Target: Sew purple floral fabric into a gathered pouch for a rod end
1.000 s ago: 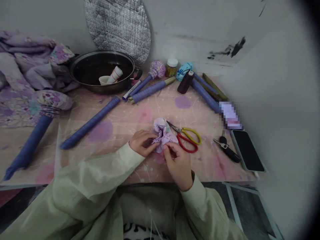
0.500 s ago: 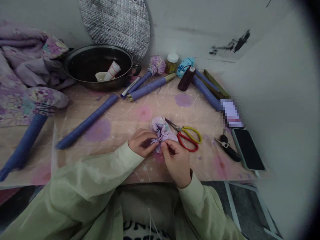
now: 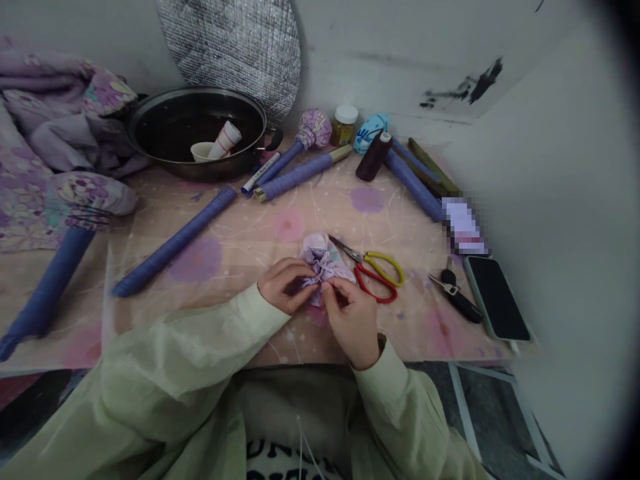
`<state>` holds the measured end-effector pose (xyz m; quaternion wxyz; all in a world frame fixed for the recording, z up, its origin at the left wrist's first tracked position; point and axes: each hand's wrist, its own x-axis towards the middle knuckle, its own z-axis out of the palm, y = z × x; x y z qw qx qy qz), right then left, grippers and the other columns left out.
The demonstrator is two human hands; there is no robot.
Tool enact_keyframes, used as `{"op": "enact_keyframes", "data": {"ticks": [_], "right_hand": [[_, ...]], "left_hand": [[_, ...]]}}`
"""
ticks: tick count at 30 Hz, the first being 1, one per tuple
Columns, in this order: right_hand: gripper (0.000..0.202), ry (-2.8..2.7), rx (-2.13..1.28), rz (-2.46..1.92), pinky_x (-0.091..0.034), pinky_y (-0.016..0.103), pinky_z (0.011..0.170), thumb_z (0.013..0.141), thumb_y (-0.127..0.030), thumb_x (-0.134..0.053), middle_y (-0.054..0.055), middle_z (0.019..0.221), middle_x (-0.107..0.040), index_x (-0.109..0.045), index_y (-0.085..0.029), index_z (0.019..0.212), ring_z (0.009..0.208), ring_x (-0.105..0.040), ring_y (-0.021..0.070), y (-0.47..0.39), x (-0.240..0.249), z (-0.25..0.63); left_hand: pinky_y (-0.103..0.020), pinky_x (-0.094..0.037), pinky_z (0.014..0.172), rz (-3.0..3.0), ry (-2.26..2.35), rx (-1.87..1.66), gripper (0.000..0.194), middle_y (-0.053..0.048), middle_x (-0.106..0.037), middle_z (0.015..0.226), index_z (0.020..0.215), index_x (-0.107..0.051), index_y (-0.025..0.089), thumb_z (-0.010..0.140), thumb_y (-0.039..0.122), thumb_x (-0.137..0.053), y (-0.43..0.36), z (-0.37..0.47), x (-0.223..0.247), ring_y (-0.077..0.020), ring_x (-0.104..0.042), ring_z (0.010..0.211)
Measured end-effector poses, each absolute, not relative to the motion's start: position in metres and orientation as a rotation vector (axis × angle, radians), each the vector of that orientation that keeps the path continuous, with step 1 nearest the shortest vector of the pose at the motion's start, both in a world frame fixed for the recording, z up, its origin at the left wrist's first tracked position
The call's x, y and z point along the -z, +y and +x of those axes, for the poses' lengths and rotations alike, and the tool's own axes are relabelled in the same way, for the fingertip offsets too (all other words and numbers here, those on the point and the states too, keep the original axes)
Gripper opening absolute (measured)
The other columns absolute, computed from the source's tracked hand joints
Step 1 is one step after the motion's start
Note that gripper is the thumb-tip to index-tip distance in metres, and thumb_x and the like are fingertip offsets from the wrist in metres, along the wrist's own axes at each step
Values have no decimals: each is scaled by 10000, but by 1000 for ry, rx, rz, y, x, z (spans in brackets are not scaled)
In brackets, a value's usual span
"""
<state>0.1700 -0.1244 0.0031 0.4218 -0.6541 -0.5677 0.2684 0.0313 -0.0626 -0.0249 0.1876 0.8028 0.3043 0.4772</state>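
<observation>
In front of me on the table lies a gathered piece of lilac floral cloth (image 3: 325,257), bunched into folds. My left hand (image 3: 289,283) pinches its left edge between thumb and fingers. From the right, my right hand (image 3: 351,317) has thumb and forefinger pressed together on the cloth's near side; any thread or needle there is too small to make out. Scissors (image 3: 373,270) with one yellow and one red handle lie just right of the cloth, their blade tips against its far edge.
A dark pan (image 3: 200,170) holding a cup stands back left, beside floral fabric (image 3: 30,153). Blue-wrapped sticks (image 3: 175,243) lie around the table. A dark thread spool (image 3: 373,158) and a lidded jar (image 3: 344,125) stand at the back. Keys (image 3: 457,297) and a phone (image 3: 497,298) are at right.
The cloth's folds have drawn closer together, and the opening in its middle looks smaller. My right hand has shifted very slightly; my left hand stays nearly in place.
</observation>
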Motion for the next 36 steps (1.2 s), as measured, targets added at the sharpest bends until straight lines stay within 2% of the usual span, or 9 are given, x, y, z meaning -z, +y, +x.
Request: {"op": "enact_keyframes", "data": {"ticks": [10,24,28,32,36], "right_hand": [[156,-1453,-674,-1636,-450,242,548,815,-227,-486,28,625,-639,-607,-156,746,549,-582,136,-125,-3,173],[201,-1326,-700,-1622,-427,243,527,836,-288,-468,-8,565,-552,-573,-176,706,512,-514,119,-126,9,164],[202,-1206,-818,-1560,-454,234,498,836,-318,-483,-4,566,-588,-585,-176,736,486,-540,115,-127,10,163],[165,-1114,-937,-1511,-511,250,520,806,-322,-537,30,652,-663,-608,-174,813,520,-600,130,-130,5,165],[124,-1141,-947,-1535,-531,267,544,787,-293,-561,36,658,-680,-620,-184,783,544,-623,144,-134,2,168]], "left_hand": [[-267,-561,654,2324,907,-1269,100,-60,-702,791,860,-594,168,780,226,-610,-67,30,22,-152,-669,713],[-264,-541,678,2483,742,-1315,71,-52,-708,772,884,-581,159,831,179,-539,-66,30,23,-153,-675,746],[-264,-541,681,2454,799,-1348,77,-52,-704,776,885,-583,166,811,172,-561,-68,30,23,-150,-671,740],[-269,-554,697,2398,858,-1340,85,-64,-698,784,871,-594,166,786,164,-590,-69,30,19,-154,-666,755],[-267,-568,695,2301,854,-1377,98,-71,-685,810,853,-600,163,756,164,-617,-69,30,16,-153,-660,777]]}}
